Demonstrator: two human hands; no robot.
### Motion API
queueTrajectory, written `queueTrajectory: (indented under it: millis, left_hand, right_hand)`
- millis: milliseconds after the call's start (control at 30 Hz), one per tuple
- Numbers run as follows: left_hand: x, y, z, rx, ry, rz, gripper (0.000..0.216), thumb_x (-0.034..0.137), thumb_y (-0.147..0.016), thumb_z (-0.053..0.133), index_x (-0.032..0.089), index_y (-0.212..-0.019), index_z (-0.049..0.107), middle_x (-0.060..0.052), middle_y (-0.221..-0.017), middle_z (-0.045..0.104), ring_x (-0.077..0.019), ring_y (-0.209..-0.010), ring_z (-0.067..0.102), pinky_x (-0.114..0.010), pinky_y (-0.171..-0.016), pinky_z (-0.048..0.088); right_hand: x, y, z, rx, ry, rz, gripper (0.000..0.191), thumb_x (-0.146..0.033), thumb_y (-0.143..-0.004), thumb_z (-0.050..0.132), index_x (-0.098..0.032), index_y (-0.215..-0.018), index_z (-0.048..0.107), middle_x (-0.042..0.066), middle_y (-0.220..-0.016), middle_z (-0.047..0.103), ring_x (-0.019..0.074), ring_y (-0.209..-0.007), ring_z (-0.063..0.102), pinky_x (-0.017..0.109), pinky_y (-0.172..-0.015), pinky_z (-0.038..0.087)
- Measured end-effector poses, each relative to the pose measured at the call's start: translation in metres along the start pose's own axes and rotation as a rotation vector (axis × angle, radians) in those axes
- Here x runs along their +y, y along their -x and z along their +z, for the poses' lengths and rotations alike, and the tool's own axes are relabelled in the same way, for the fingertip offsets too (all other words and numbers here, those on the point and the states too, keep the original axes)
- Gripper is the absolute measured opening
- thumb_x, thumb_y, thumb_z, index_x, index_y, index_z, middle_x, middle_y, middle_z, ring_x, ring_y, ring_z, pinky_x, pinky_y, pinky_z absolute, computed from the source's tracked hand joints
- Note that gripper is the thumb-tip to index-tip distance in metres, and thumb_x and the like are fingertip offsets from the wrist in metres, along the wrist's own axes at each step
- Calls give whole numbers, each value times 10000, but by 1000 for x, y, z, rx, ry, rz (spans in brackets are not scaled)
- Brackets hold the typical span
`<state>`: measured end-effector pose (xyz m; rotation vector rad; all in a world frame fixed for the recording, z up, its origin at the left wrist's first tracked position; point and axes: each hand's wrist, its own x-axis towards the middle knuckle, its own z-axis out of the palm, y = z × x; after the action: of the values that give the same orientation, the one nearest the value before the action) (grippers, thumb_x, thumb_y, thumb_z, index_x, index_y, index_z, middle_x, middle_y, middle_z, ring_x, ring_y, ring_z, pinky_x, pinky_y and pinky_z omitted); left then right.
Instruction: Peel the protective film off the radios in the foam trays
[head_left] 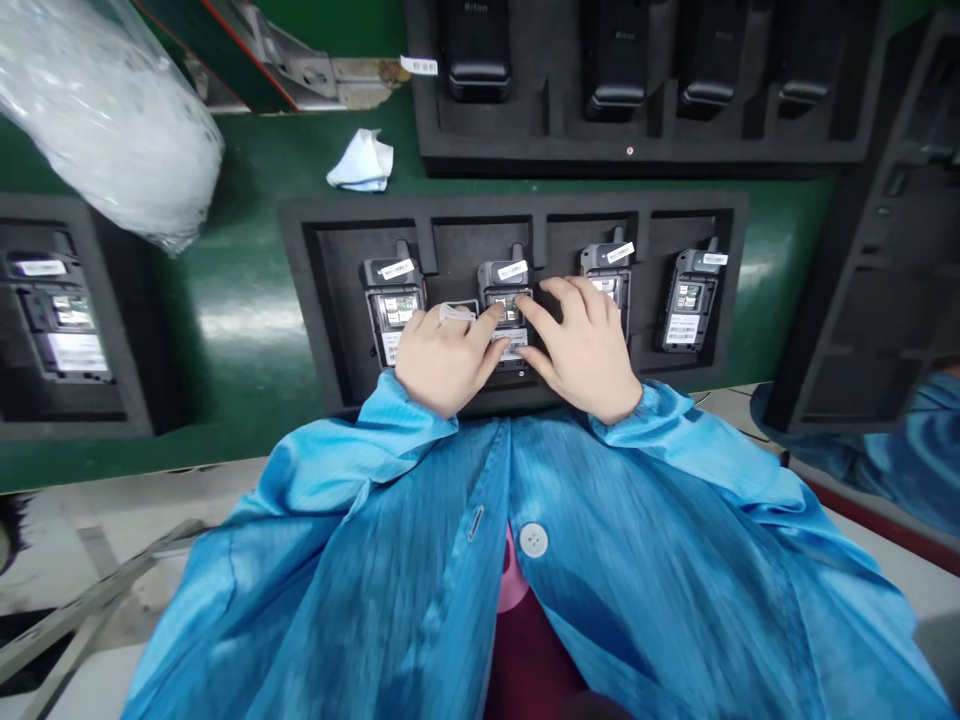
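Observation:
Both hands are at a handheld radio (504, 272) with a stubby antenna, lying in a compartment of a black foam tray (360, 210). Its back is uncovered, showing metal card slots and a white label. My left hand (446, 360) is at its left side, fingers curled, with a white-edged piece (457, 312) at them that I cannot identify. My right hand (589, 350) reaches in from the right; its index fingertip touches the slot area, thumb apart below, other fingers spread. Similar radios lie to the left (395, 300), partly behind my right hand (609, 258), and far right (684, 305).
Behind stands another black tray (525, 150) with several dark devices (619, 60). A tray with one radio (71, 320) is at left, below a plastic bag (112, 120). A crumpled cloth (362, 162) lies on the green table (247, 300). More black trays (862, 290) stand right.

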<state>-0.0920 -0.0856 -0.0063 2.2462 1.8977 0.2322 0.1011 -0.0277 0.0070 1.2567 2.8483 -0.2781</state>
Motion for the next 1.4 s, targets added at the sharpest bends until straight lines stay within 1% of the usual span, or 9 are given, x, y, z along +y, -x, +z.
queueTrajectory:
  millis: [400, 467, 567, 633, 700, 867, 1133, 1300, 1400]
  left_hand:
    - [-3, 0, -6, 41, 116, -42, 479, 465, -959, 455, 189, -1314, 620, -141, -907, 694, -291, -887, 634, -400, -751, 419]
    - [-7, 3, -15, 41, 414, -24, 429, 454, -953, 478, 190, -1233, 670, -105, -858, 696, -231, -783, 623, -373, -732, 427]
    - [-13, 12, -30, 11, 1148, -16, 370, 475, -940, 487, 187, -912, 718, -57, -736, 651, -165, -660, 569, -330, -650, 420]
    - [-16, 19, -37, -22, 1577, -55, 454, 535, -917, 474, 198, -642, 601, -37, -592, 535, -150, -568, 493, -329, -573, 387]
    - [-17, 26, -39, -83, 1788, -114, 562, 631, -873, 454, 221, -491, 411, -9, -478, 351, -135, -481, 373, -338, -517, 353]
    - [-23, 39, -35, -247, 1758, -242, 692, 866, -772, 189, 250, -458, 172, 8, -447, 141, -139, -440, 270, -382, -482, 390]
    - [-34, 54, -27, -167, 1700, -260, 663, 767, -830, -54, 246, -486, 169, 1, -451, 126, -148, -440, 299, -386, -464, 409]
    - [-43, 63, -22, -111, 1753, -264, 678, 743, -877, 37, 238, -608, 401, -7, -507, 300, -137, -462, 372, -353, -475, 428]
    - [-50, 69, -21, 23, 1615, -199, 724, 644, -942, 15, 237, -1103, 592, -60, -693, 572, -149, -538, 507, -336, -510, 453]
  right_hand:
    - [3, 0, -2, 119, -157, -14, 465, -452, -917, 544, -245, -1334, 538, 115, -1435, 456, 336, -1347, 343, 540, -1103, 330]
    - [0, -4, -8, 214, -246, -20, 376, -399, -922, 548, -238, -1261, 584, 98, -1373, 508, 304, -1315, 375, 516, -1108, 338]
    - [-11, -11, -20, 327, -426, -56, 244, -323, -916, 564, -236, -1135, 629, 71, -1224, 591, 253, -1219, 465, 481, -1090, 365]
    - [-22, -17, -28, 325, -561, -91, 186, -291, -906, 579, -224, -1068, 640, 64, -1141, 619, 227, -1147, 520, 449, -1048, 400]
    - [-34, -22, -35, 273, -685, -126, 160, -260, -892, 592, -213, -1037, 642, 59, -1104, 631, 211, -1109, 550, 420, -1012, 425]
    - [-58, -35, -46, 170, -840, -201, 146, -235, -881, 583, -218, -1013, 643, 50, -1069, 648, 203, -1075, 581, 418, -990, 436]
    - [-74, -46, -48, 220, -710, -331, 121, -329, -902, 604, -232, -874, 670, 29, -964, 661, 189, -987, 590, 415, -944, 450]
    - [-77, -49, -51, 219, -519, -365, 56, -267, -877, 630, -222, -877, 663, 31, -955, 666, 213, -1029, 559, 430, -952, 448]
    - [-79, -50, -57, 267, -475, -371, 32, -237, -858, 647, -212, -877, 653, 39, -954, 650, 208, -1001, 557, 429, -940, 446]
